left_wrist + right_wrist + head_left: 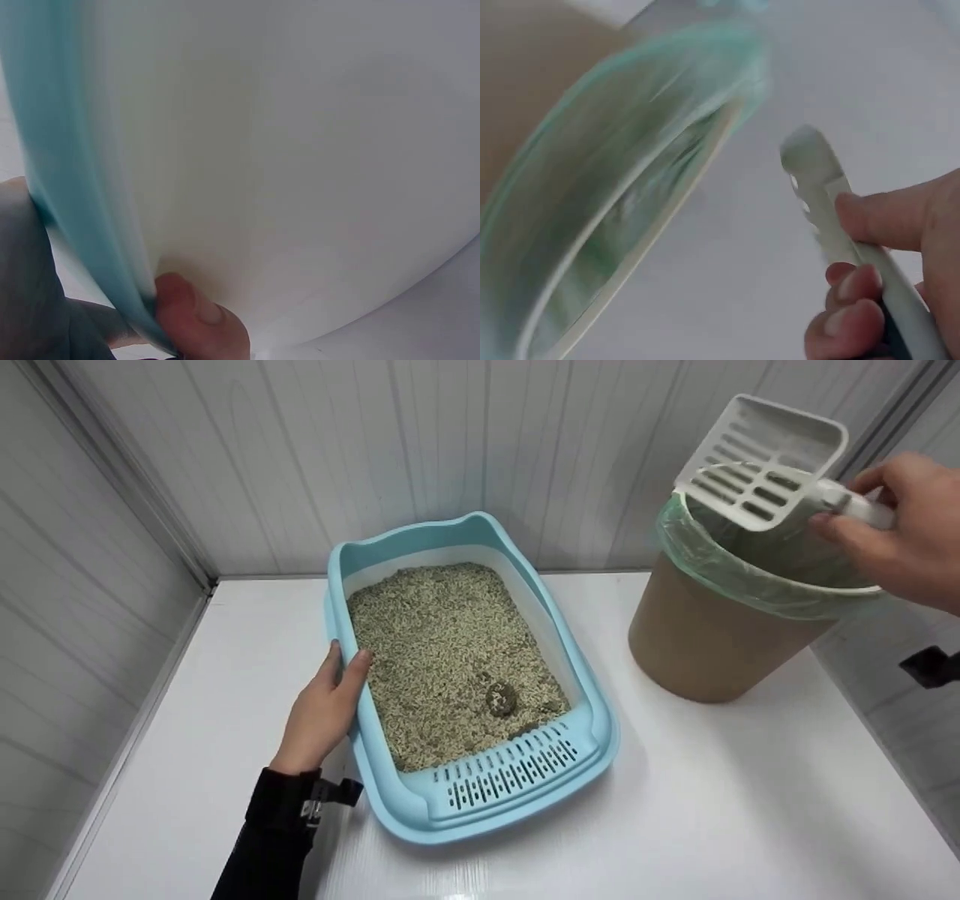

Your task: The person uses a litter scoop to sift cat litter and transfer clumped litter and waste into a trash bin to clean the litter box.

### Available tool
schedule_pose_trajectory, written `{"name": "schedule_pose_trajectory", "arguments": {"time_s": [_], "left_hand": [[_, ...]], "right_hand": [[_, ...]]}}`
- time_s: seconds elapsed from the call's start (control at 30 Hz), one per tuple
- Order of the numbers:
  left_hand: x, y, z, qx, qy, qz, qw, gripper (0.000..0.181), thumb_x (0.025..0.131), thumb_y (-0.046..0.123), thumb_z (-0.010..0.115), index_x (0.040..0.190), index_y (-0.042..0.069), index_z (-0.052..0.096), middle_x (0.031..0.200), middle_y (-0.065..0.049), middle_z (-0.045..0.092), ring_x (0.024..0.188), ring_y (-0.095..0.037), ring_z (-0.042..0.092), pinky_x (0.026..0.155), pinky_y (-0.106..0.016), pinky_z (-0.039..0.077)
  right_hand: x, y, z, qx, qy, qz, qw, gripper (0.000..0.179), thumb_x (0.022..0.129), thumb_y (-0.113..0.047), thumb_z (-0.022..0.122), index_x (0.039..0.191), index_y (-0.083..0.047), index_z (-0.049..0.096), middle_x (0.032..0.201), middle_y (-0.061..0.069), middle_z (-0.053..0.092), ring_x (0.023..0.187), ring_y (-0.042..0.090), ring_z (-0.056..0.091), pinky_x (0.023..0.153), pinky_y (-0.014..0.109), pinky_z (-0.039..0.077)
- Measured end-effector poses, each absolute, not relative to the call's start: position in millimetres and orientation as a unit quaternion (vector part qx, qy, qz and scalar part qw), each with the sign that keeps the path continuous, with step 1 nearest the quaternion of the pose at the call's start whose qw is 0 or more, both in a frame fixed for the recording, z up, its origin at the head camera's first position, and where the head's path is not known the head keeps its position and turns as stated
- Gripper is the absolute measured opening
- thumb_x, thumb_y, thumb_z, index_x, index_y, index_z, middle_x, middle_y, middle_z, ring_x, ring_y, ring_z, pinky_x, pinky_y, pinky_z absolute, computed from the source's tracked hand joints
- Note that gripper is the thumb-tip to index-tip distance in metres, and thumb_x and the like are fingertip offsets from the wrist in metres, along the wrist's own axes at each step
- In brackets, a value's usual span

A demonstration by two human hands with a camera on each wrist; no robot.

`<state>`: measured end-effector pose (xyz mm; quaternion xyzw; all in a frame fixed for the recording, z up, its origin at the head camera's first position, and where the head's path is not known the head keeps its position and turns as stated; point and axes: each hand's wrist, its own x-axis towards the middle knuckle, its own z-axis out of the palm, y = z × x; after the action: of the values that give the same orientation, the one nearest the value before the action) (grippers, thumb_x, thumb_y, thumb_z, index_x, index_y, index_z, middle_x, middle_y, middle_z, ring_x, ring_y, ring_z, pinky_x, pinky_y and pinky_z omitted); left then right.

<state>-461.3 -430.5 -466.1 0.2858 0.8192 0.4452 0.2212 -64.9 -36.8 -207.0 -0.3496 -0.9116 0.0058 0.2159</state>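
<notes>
A white slotted litter scoop [765,461] is held by its handle in my right hand [911,521], over the rim of a bin [705,637]. Through its slots the bin's interior shows, and no litter is visible on it. My left hand [322,716] grips the left rim of a light blue litter box [592,667], thumb on the inner side and fingers outside. Pellet litter [442,637] fills the box. One dark round clump [501,699] sits on the litter towards the near right. In the right wrist view, thumb and curled fingers wrap the scoop handle [900,289].
Green plastic liner [720,570] folds over the bin's rim. The bin stands right of the box on a white surface [675,810]. Grey panel walls [300,457] close off the back and sides. A slotted step [517,769] forms the box's near end.
</notes>
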Motion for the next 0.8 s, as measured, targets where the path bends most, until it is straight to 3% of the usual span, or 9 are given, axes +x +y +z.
{"name": "schedule_pose_trajectory", "arguments": {"time_s": [0.1, 0.17, 0.27, 0.47, 0.7, 0.8], "left_hand": [[-461.3, -430.0, -464.7, 0.288, 0.817, 0.447, 0.222, 0.110, 0.104, 0.090, 0.036, 0.180, 0.017, 0.005, 0.178, -0.029, 0.027, 0.139, -0.047, 0.058, 0.114, -0.063, 0.048], [-461.4, -430.1, -464.0, 0.289, 0.816, 0.448, 0.222, 0.109, 0.104, 0.089, 0.036, 0.180, 0.016, 0.006, 0.178, -0.029, 0.028, 0.139, -0.047, 0.058, 0.114, -0.063, 0.048], [-461.7, -430.6, -463.6, 0.288, 0.818, 0.446, 0.222, 0.109, 0.104, 0.089, 0.036, 0.180, 0.016, 0.006, 0.178, -0.029, 0.029, 0.139, -0.047, 0.058, 0.115, -0.063, 0.047], [-462.4, -430.4, -466.3, 0.285, 0.818, 0.447, 0.224, 0.108, 0.105, 0.088, 0.037, 0.180, 0.017, 0.007, 0.179, -0.027, 0.028, 0.143, -0.047, 0.056, 0.117, -0.063, 0.046], [-462.5, -429.2, -465.7, 0.289, 0.816, 0.451, 0.217, 0.109, 0.105, 0.087, 0.036, 0.180, 0.014, 0.007, 0.177, -0.030, 0.030, 0.139, -0.047, 0.059, 0.112, -0.064, 0.050], [-462.1, -429.8, -465.0, 0.287, 0.818, 0.450, 0.215, 0.109, 0.106, 0.087, 0.036, 0.180, 0.013, 0.007, 0.176, -0.031, 0.031, 0.139, -0.047, 0.060, 0.110, -0.064, 0.052]], "right_hand": [[-80.4, -67.0, -204.9, -0.284, -0.941, -0.019, 0.183, 0.043, 0.103, -0.035, 0.079, 0.119, 0.004, 0.070, 0.089, 0.025, 0.072, 0.061, 0.022, 0.057, 0.055, 0.030, 0.038], [-94.6, -86.9, -208.4, -0.229, -0.961, -0.032, 0.155, 0.037, 0.102, -0.037, 0.082, 0.113, -0.003, 0.075, 0.078, 0.014, 0.072, 0.063, 0.024, 0.059, 0.059, 0.037, 0.042], [-122.0, -116.1, -221.2, -0.169, -0.980, -0.016, 0.103, 0.031, 0.102, -0.039, 0.084, 0.110, -0.010, 0.079, 0.076, -0.001, 0.070, 0.065, 0.020, 0.059, 0.060, 0.045, 0.046], [-179.7, -159.0, -257.4, -0.130, -0.989, 0.028, -0.070, 0.032, 0.107, -0.042, 0.075, 0.105, -0.010, 0.082, 0.083, -0.003, 0.073, 0.072, 0.019, 0.065, 0.064, 0.047, 0.054], [-227.2, -173.2, -279.0, -0.139, -0.961, -0.004, -0.237, 0.034, 0.101, -0.034, 0.074, 0.073, -0.015, 0.067, 0.072, 0.000, 0.063, 0.068, 0.022, 0.059, 0.058, 0.040, 0.049], [-243.3, -175.7, -281.9, -0.142, -0.945, -0.016, -0.293, 0.031, 0.095, -0.025, 0.068, 0.066, -0.015, 0.066, 0.068, -0.001, 0.064, 0.063, 0.019, 0.055, 0.057, 0.036, 0.044]]}}
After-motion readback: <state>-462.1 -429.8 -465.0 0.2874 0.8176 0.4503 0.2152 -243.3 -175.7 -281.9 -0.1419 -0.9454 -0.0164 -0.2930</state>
